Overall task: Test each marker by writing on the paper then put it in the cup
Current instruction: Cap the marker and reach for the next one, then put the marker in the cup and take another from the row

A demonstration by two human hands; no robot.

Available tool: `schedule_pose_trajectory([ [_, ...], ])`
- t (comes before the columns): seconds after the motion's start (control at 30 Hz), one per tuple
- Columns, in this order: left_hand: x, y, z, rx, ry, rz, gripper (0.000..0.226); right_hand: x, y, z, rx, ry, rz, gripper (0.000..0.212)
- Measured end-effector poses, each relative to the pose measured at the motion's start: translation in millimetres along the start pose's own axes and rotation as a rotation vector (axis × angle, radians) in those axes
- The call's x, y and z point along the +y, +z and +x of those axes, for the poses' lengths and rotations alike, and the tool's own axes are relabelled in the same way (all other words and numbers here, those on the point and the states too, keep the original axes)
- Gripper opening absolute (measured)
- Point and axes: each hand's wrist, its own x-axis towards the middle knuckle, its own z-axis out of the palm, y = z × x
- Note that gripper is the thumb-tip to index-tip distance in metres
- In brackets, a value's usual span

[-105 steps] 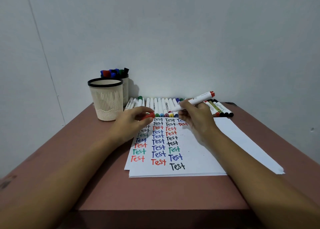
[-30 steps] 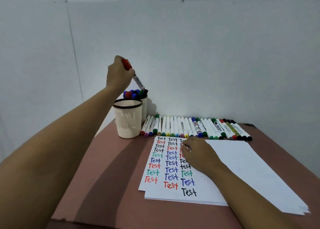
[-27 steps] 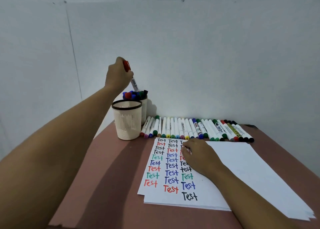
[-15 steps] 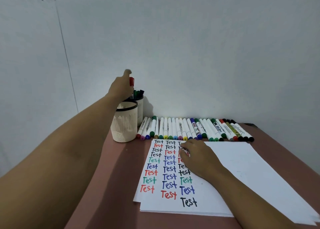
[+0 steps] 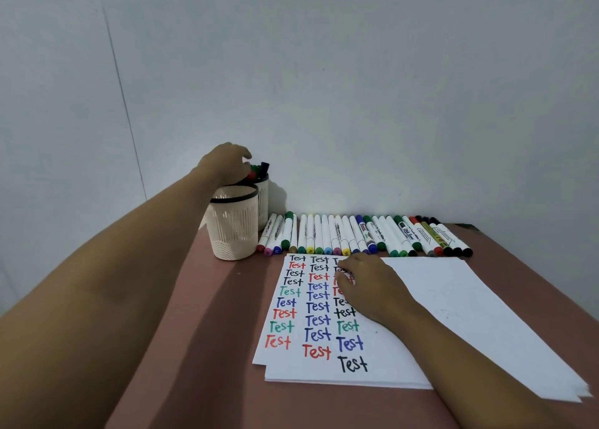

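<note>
Atop paper (image 5: 453, 302), right hand (image 5: 368, 287) (left hand (image 5: 227, 164): cup (image 5: 263, 201))

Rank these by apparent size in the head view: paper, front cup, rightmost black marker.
1. paper, by far the largest
2. front cup
3. black marker, the smallest
No close calls.

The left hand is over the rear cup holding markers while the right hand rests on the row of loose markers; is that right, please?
Not quite: the head view shows the right hand resting on the paper, short of the row of loose markers. The left hand is over the rear cup holding markers.
</note>
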Motion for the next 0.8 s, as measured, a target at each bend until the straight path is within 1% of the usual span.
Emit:
schedule_pose_trajectory([
  [0.1,20.4,-12.8,-20.1,0.157,0.071,-0.15,0.034,-0.5,-1.1,-0.7,-0.003,0.001,0.003,0.038],
  [0.2,44.5,-14.3,-58.0,0.302,0.221,-0.238,0.03,-2.3,-2.9,-2.3,-0.003,0.008,0.005,0.037],
  [0.23,51.0,-11.1,-73.5,0.325,0.274,-0.266,0.028,-2.6,-3.1,-2.5,-0.002,0.008,0.004,0.037],
  [0.3,57.7,0.2,-105.1,0.318,0.34,-0.313,0.026,-3.5,-3.2,-3.3,-0.008,0.01,-0.001,0.037],
  [0.37,58.5,20.1,-133.8,0.254,0.337,-0.328,0.026,-4.2,-3.0,-3.7,-0.015,0.012,-0.012,0.037],
  [0.4,56.4,31.5,-144.8,0.198,0.296,-0.331,0.027,-4.3,-2.6,-3.6,-0.015,0.013,-0.017,0.037],
  [0.47,49.3,54.4,-158.2,0.021,0.186,-0.301,0.032,-5.2,-2.9,-3.8,-0.014,0.015,-0.029,0.037],
  [0.53,43.4,69.6,-161.8,-0.207,0.118,-0.227,0.038,-5.9,-3.4,-3.0,-0.025,0.011,-0.055,0.038],
  [0.57,42.1,72.3,-162.5,-0.287,0.095,-0.211,0.041,-6.1,-3.8,-2.0,-0.04,0.007,-0.071,0.038],
  [0.6,41.4,73.6,-163.0,-0.329,0.083,-0.208,0.043,-6.4,-4.6,-0.9,-0.062,0.004,-0.087,0.038],
  [0.7,39.5,77.7,-164.9,-0.313,0.084,-0.203,0.044,-10.1,-12.1,5.7,-0.14,0.005,-0.132,0.033],
  [0.8,37.2,78.9,-166.9,-0.296,0.093,-0.198,0.043,-22.7,-24.9,22.9,-0.142,-0.022,-0.093,0.032],
])
